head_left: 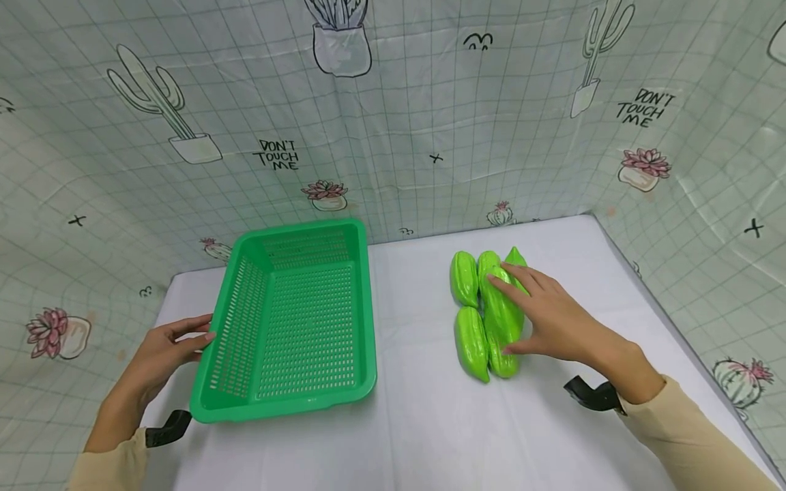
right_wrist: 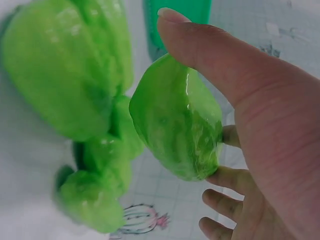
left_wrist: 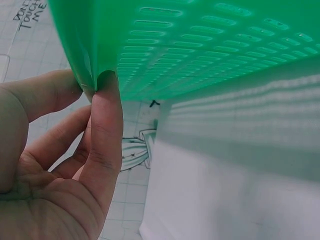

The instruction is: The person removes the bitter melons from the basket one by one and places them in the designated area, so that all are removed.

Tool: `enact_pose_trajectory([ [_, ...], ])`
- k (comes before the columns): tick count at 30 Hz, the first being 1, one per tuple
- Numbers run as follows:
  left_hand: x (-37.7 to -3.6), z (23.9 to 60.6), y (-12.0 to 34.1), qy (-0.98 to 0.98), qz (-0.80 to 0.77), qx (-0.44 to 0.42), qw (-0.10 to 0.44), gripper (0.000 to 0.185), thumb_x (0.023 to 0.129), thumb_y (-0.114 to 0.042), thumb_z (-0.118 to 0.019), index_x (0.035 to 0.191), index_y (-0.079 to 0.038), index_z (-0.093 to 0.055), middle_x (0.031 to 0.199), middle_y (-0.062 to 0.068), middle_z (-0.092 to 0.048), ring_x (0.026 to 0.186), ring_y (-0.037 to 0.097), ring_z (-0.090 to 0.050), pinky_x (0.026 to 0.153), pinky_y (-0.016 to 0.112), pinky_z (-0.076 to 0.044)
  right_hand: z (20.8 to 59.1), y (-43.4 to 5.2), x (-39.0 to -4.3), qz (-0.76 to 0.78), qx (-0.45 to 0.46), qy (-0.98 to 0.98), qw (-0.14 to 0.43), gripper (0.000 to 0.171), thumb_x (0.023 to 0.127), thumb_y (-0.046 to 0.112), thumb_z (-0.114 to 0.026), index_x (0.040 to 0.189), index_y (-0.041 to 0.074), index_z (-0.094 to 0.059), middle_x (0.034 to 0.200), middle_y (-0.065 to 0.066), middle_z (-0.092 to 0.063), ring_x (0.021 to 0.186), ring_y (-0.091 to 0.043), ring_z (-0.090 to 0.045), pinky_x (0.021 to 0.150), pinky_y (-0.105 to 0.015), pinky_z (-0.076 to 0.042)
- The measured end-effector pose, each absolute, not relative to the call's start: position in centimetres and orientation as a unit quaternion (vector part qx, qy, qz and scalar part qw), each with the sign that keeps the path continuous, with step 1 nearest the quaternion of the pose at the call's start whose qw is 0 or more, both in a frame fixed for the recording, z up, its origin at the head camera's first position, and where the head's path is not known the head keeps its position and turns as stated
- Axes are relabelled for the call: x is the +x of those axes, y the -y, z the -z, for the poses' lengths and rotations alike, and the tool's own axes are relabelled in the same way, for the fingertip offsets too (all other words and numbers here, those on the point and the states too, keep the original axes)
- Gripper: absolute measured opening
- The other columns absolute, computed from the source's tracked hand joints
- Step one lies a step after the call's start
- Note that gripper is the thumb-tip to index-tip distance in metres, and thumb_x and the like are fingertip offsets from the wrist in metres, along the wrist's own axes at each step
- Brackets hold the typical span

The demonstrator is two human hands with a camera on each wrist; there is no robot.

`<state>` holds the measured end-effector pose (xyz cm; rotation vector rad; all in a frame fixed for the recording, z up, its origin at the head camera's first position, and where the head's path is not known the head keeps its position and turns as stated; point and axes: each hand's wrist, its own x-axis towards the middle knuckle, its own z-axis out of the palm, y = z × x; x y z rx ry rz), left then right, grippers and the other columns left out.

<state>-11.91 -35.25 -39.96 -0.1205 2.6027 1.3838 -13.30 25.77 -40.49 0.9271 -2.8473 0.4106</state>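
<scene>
On the left, a green plastic basket with slotted walls holds nothing. My left hand pinches its left rim between thumb and fingers; in the left wrist view the basket's underside shows above the white table. At the right, my right hand spans a glossy green star fruit, fingers at its far end and thumb by its near end. The right wrist view has this star fruit between thumb and fingertips, overlapping the others. Several more star fruits lie close together under and beside it.
A white cloth covers the table. Behind and at both sides hangs a grid-patterned curtain with cactus drawings, close to the table's back edge. Each wrist wears a black strap piece.
</scene>
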Motion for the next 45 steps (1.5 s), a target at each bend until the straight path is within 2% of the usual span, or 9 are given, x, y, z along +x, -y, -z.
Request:
enact_pose_trajectory([
  [2,-12.0,39.9,35.2,-0.879,-0.466,-0.042,0.095,0.060,0.109,-0.016,-0.061,0.154,0.018,-0.039,0.134,0.023,-0.057,0.084,0.001,-0.070,0.077,0.023,-0.061,40.9,-26.3,-13.0,-0.136,0.306,0.940,0.067,0.114,0.066,0.040,-0.102,0.159,0.007,-0.044,0.162,-0.025,-0.035,0.143,-0.053,-0.038,0.112,-0.072,-0.034],
  [14,-12.0,39.7,35.0,-0.880,-0.462,-0.052,0.102,0.060,0.109,-0.018,-0.061,0.154,0.016,-0.040,0.139,0.028,-0.054,0.084,0.003,-0.071,0.079,0.023,-0.061,43.0,-28.8,-11.6,-0.125,0.295,0.942,0.095,0.115,0.061,0.039,-0.104,0.156,0.005,-0.048,0.157,-0.027,-0.040,0.136,-0.053,-0.044,0.104,-0.073,-0.041],
  [16,-11.9,39.7,35.0,-0.878,-0.464,-0.052,0.102,0.060,0.109,-0.018,-0.062,0.154,0.016,-0.040,0.136,0.023,-0.057,0.084,0.003,-0.072,0.079,0.024,-0.061,43.4,-29.1,-11.4,-0.126,0.293,0.943,0.093,0.114,0.061,0.039,-0.104,0.156,0.005,-0.049,0.157,-0.027,-0.040,0.135,-0.053,-0.044,0.104,-0.073,-0.042],
  [19,-11.9,39.7,35.0,-0.876,-0.469,-0.053,0.102,0.061,0.109,-0.017,-0.062,0.154,0.017,-0.040,0.127,0.009,-0.061,0.084,0.004,-0.072,0.079,0.024,-0.061,44.1,-29.5,-11.2,-0.129,0.293,0.943,0.091,0.115,0.060,0.040,-0.104,0.155,0.006,-0.049,0.157,-0.027,-0.040,0.135,-0.052,-0.045,0.102,-0.073,-0.042],
  [23,-11.9,39.7,35.0,-0.872,-0.476,-0.051,0.103,0.061,0.108,-0.017,-0.063,0.153,0.017,-0.040,0.120,-0.004,-0.060,0.084,0.004,-0.072,0.079,0.024,-0.061,44.8,-29.9,-10.8,-0.134,0.296,0.941,0.094,0.116,0.059,0.040,-0.105,0.155,0.007,-0.049,0.157,-0.026,-0.041,0.134,-0.052,-0.046,0.101,-0.073,-0.043],
  [31,-11.9,39.8,35.0,-0.876,-0.468,-0.055,0.103,0.061,0.108,-0.017,-0.063,0.153,0.017,-0.041,0.123,0.001,-0.061,0.084,0.004,-0.072,0.079,0.024,-0.061,45.9,-30.2,-10.2,-0.148,0.304,0.937,0.089,0.116,0.059,0.041,-0.104,0.155,0.006,-0.049,0.157,-0.026,-0.042,0.133,-0.052,-0.047,0.100,-0.072,-0.045],
  [45,-11.8,39.7,35.1,-0.868,-0.480,-0.052,0.113,0.063,0.109,-0.018,-0.063,0.155,0.017,-0.038,0.113,-0.012,-0.060,0.086,0.004,-0.071,0.080,0.024,-0.061,47.0,-30.6,-10.2,-0.152,0.305,0.938,0.066,0.117,0.063,0.045,-0.102,0.158,0.005,-0.046,0.160,-0.028,-0.038,0.136,-0.051,-0.045,0.102,-0.072,-0.044],
])
